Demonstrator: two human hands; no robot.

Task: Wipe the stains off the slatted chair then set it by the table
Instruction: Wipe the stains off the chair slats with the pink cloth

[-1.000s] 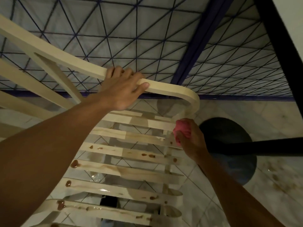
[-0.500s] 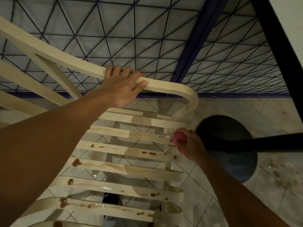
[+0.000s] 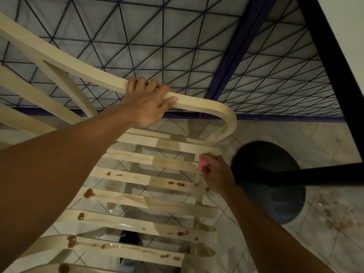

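Pink sponge (image 3: 204, 165) in right hand (image 3: 217, 175)

Seeing tiled floor (image 3: 325, 134) under everything, pale tiles with dark grout lines running diagonal. Brownish splatter marks (image 3: 338, 215) on tiles at right. Big metal grille (image 3: 177, 36) up top, blue-purple frame, thin bars crossing into triangles, thicker blue bar (image 3: 236, 52) cutting through it. Small black object (image 3: 129, 238) on floor lower middle, can't tell what it is.
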